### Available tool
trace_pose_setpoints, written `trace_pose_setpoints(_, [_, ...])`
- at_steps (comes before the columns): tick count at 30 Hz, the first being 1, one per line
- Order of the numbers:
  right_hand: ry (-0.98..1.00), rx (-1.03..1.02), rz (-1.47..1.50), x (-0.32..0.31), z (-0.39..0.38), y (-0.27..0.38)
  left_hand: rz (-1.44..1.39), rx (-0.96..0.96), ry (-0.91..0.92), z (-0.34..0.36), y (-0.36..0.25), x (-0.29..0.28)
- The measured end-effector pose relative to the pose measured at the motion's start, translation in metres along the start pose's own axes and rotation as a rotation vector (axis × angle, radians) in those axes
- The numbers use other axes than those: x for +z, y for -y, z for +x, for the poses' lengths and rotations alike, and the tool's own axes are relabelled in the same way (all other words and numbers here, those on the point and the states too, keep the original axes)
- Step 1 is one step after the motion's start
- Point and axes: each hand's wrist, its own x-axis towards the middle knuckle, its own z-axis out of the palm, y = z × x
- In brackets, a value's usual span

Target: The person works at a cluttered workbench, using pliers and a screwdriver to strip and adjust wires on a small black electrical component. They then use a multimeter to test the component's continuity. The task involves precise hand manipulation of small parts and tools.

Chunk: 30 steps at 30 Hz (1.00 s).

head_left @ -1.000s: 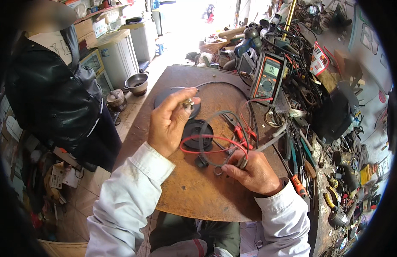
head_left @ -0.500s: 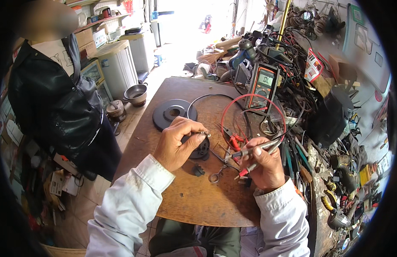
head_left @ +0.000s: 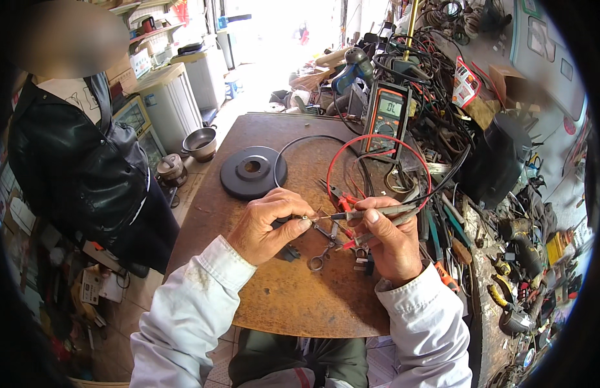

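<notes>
Pinched between my left hand's thumb and forefinger is a small metal piece, too tiny to name. In my right hand are two multimeter probes, a dark one and one with a red tip end. The dark probe's thin tip points left and meets or nearly meets the piece; I cannot tell which. Their leads loop back toward the multimeter, propped upright with its screen lit. Below the hands lie a metal part with a ring end and a small black part, partly hidden.
A round black disc with a central hole rests on the wooden table. Red-handled pliers lie behind my hands. Tools and tangled cables crowd the right side. A person in a black jacket stands at the left.
My right hand has brought the dark probe's tip left to the small piece in my left fingers. The view has shifted slightly.
</notes>
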Motion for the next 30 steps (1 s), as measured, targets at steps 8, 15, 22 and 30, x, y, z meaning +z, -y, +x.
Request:
trace_pose_setpoints(8, [0.010, 0.008, 0.014, 0.0028, -0.0011, 0.0013, -0.011, -0.047, -0.022, -0.0034, 0.0039, 0.0007])
trace_pose_setpoints(15, [0.019, 0.024, -0.034, 0.0026, -0.0018, -0.0017, -0.137, -0.148, -0.074, -0.0054, 0.0033, 0.0024])
trace_pose_setpoints(22, [0.004, 0.029, -0.059, 0.0053, -0.0022, -0.0025, -0.125, -0.161, -0.081, -0.0055, 0.0016, 0.0021])
trace_pose_setpoints(30, [-0.014, 0.039, -0.104, 0.0061, -0.0025, -0.0033, -0.118, -0.197, -0.064, -0.0050, -0.0045, 0.0022])
